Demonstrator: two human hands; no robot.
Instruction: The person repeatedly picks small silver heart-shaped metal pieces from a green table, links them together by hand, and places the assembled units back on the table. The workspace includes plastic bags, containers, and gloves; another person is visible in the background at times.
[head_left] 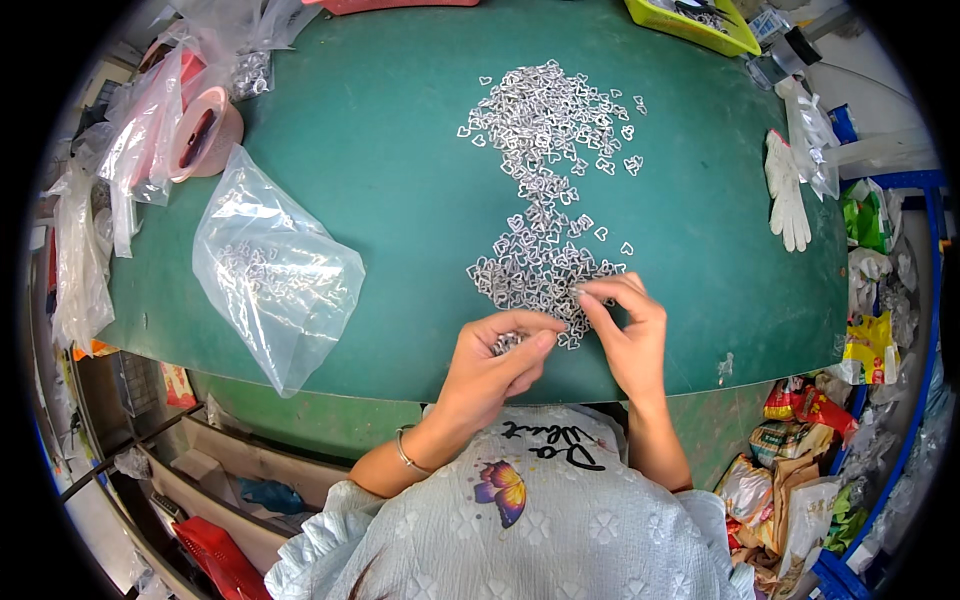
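Observation:
Small silver heart-shaped metal pieces (535,115) lie heaped on the green table, in a far pile that narrows and then widens into a near pile (515,270). At the near pile's front edge, my left hand (487,365) is curled around several of these hearts, with its thumb and forefinger brought together. My right hand (637,335) is just over the pile's right side, thumb and forefinger pinched on what looks like one small metal heart. Further left lies a clear plastic bag (285,275) with more small metal pieces inside.
The green table (400,150) curves along its near edge. A pink basket (212,135) and plastic bags stand at the left rim. Far right are a yellow tray (700,25) and a white glove (786,190). Below the table are drawers at left and packages at right.

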